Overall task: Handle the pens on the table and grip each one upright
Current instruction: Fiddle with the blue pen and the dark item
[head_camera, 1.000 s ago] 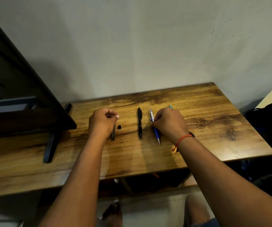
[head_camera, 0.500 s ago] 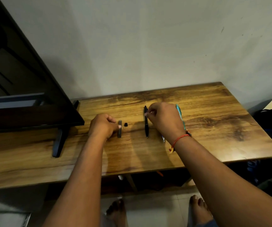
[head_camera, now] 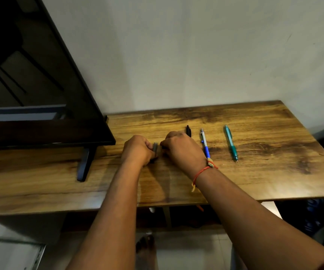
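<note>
Grey pen (head_camera: 155,148) was clamped in the curled fingers (head_camera: 147,148) of the left hand (head_camera: 136,151), long axis running 12 to 6 o'clock, lower end near the tabletop (head_camera: 274,172); the right hand (head_camera: 183,152) sat just beside it at 3 o'clock, fingers curled, their hold not discernible; black pen (head_camera: 188,130), blue pen (head_camera: 205,146) and teal pen (head_camera: 230,142) lay flat further toward 3 o'clock, axes likewise 12 to 6, nearer the right hand, which was judged better placed for them.

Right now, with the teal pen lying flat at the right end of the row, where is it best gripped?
Probably mid-barrel, from above. The teal pen lies flat on the table, apart from the blue pen, tip toward the near edge, so a crosswise pinch fits there and can swing the far end up.
</note>
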